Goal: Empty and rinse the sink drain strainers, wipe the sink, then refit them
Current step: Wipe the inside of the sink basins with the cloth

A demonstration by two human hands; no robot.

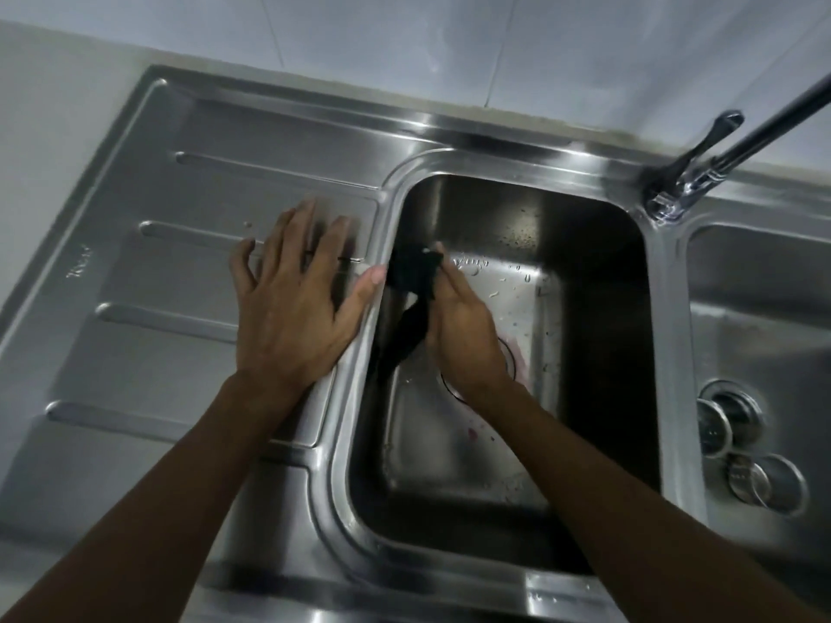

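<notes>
My right hand is closed on a dark cloth, pinching it between thumb and fingers against the left wall of the main basin, near that wall's far end. I hold it there, I judge, because I am on the wiping step and this wall is what I am working on. The cloth's long axis runs from the basin's far left corner back toward me and slightly left; the bunched end points up toward the rim, and a loose tail hangs down toward the basin floor.

My left hand holds nothing. It lies flat, fingers spread, on the drainboard at the basin's left edge, thumb reaching to the rim; it seems to brace me while I lean in.

The two drain strainers lie in the smaller basin to the right, near its front, one just beside the other, well apart from my hands. They have been put aside there, I judge, so the drain opening, partly hidden under my right wrist, stays clear for wiping. Small specks still dot the floor of the main basin. The tap stands at the far edge between the basins, with no water running that I can see.
</notes>
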